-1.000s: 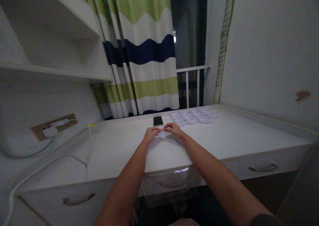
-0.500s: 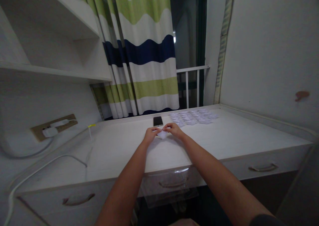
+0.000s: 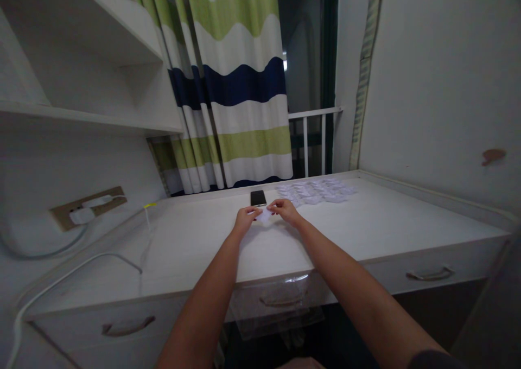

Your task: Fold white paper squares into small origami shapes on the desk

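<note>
A small piece of white paper (image 3: 266, 216), apparently folded, is held just above the desk between my two hands. My left hand (image 3: 246, 218) pinches its left side with thumb and fingers. On the other side, my right hand (image 3: 284, 210) grips the upper right part between thumb and fingertips. The exact folds are too small and blurred to make out. Beyond my right hand, several similar white folded pieces (image 3: 315, 190) lie in rows at the back of the desk. A dark phone (image 3: 258, 198) lies flat just behind my left hand.
The white desk (image 3: 195, 249) has a raised back edge and drawers with metal handles below. Clear plastic (image 3: 280, 298) hangs over the middle drawer front. A white cable (image 3: 77, 268) runs along the left side, near a wall socket (image 3: 89, 206). A striped curtain (image 3: 248, 114) hangs behind.
My fingertips have drawn slightly apart on the paper, and more of its upper part shows between them. The phone and the rows of white pieces have not moved.
</note>
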Tool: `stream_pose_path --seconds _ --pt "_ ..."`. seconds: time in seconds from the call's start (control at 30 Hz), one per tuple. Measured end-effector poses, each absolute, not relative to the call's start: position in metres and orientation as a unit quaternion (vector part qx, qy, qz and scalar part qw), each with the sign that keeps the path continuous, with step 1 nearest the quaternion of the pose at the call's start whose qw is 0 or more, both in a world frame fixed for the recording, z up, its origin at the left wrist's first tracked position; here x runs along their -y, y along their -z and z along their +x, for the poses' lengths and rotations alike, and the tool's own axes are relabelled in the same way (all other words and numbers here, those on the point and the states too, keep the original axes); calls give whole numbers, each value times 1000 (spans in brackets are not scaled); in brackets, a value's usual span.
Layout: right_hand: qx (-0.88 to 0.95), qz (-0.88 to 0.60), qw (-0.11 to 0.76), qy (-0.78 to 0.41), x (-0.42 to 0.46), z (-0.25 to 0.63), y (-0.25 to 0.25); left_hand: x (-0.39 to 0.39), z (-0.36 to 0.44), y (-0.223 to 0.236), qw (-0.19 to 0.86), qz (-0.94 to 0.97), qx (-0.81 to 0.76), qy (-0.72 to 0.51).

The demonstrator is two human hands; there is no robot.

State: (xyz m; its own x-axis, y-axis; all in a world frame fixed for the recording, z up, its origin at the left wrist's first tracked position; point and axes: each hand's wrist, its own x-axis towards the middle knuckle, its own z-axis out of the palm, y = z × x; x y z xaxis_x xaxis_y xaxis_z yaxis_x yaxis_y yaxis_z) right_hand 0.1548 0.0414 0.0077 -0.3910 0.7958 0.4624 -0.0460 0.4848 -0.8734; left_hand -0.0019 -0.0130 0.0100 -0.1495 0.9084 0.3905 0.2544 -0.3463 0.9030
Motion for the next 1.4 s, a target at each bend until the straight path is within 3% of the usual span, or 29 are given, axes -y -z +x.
stream_pose_path --seconds 0.6,1.1,1.4 --pt "692 -273 520 -420 -43 157 -9 15 -2 -12 275 566 -504 -592" --pt "731 -270 453 -434 -32 155 -10 16 -1 -11 296 608 -496 -545" --pt "727 -273 493 -393 -41 156 -7 11 -4 -9 291 571 -501 -581"
